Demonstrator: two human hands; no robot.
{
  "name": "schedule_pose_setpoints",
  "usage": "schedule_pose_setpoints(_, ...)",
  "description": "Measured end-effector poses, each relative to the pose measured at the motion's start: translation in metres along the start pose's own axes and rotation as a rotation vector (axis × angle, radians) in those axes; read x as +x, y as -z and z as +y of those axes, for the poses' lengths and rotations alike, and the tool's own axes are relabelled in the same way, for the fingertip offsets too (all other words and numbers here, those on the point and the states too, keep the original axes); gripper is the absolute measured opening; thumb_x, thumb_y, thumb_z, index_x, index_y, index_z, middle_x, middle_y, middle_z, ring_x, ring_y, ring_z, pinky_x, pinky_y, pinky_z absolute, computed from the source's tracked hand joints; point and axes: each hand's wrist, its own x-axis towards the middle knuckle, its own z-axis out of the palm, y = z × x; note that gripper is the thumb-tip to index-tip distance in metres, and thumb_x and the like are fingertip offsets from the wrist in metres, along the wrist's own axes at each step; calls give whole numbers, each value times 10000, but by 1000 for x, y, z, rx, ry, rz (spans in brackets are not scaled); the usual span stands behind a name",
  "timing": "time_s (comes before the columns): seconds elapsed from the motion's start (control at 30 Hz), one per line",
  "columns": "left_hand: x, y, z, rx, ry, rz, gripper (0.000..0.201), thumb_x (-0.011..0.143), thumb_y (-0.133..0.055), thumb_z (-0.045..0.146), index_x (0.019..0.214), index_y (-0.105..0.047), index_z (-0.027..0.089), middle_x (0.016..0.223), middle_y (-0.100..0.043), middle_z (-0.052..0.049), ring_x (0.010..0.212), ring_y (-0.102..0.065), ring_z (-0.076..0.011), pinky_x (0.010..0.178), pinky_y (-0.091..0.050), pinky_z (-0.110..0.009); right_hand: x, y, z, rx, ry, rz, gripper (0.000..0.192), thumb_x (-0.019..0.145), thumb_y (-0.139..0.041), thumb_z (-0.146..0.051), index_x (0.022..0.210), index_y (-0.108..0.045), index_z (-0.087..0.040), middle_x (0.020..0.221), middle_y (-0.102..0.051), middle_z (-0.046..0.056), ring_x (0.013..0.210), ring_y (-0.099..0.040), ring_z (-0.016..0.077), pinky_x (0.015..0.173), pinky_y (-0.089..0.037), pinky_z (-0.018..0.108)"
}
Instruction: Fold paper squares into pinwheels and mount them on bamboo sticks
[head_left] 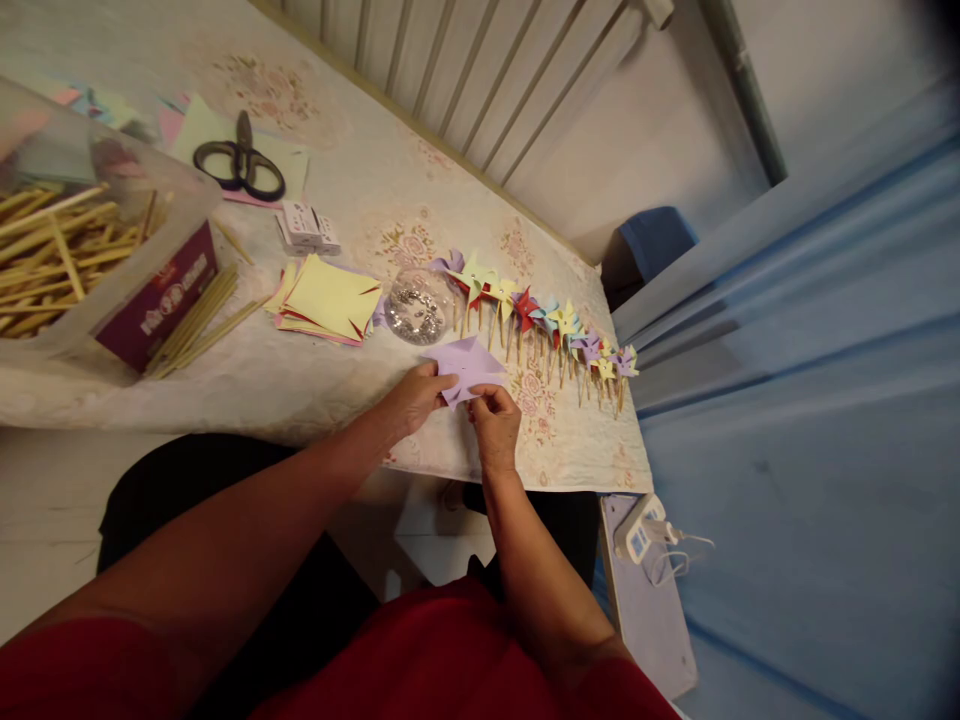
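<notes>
Red clothing fills the bottom edge of the view, and both forearms reach from it toward 12 o'clock. A lilac paper square (pixel 466 366), partly folded, is held at the near edge of the table (pixel 315 395). Its left edge is pinched by the left hand (pixel 414 397), and its lower corner is pinched between the thumb and fingers of the right hand (pixel 493 420). The sheet lies flat on the floral tablecloth, just at 6 o'clock from a clear dish of pins (pixel 417 307).

For a clean fold, the sheet is best kept pressed flat by the left hand while each cut corner is brought to the centre by the right; the corners should overlap evenly before being fixed.

A row of finished pinwheels (pixel 551 325) runs from 12 toward 3 o'clock of the sheet. A stack of cut yellow squares (pixel 328 300) lies at 10 o'clock, with loose bamboo sticks (pixel 196 322), a clear bin of sticks (pixel 71 250) and scissors (pixel 240 160) farther off.
</notes>
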Motion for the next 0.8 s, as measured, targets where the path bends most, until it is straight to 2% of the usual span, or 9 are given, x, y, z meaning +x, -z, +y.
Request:
schedule_pose_setpoints(0.4,3,4,-6,-57,-16,31,431,569,-817,210,966,-675,124,889,-725,-58,740,-650,-164,730,-533,-312,-3,-2,-6,14,24,-40,196,701,-517,-217,814,-675,-197,597,-580,-60,543,-503,115,557,-402,237)
schedule_pose_setpoints(0.63,2,2,-4,-62,-16,42,357,562,-794,185,898,-685,138,777,-713,-32,692,-633,-156,684,-514,-290,-4,-2,-7,20,19,-42,193,692,-517,-222,801,-674,-197,588,-565,-61,533,-492,114,551,-398,240)
schedule_pose_setpoints(0.8,2,1,-4,-62,-18,52,338,556,-787,176,877,-686,144,773,-711,-29,680,-629,-154,676,-512,-289,-4,-2,-6,10,23,-47,201,694,-517,-222,807,-681,-195,594,-571,-60,535,-495,114,555,-396,241)
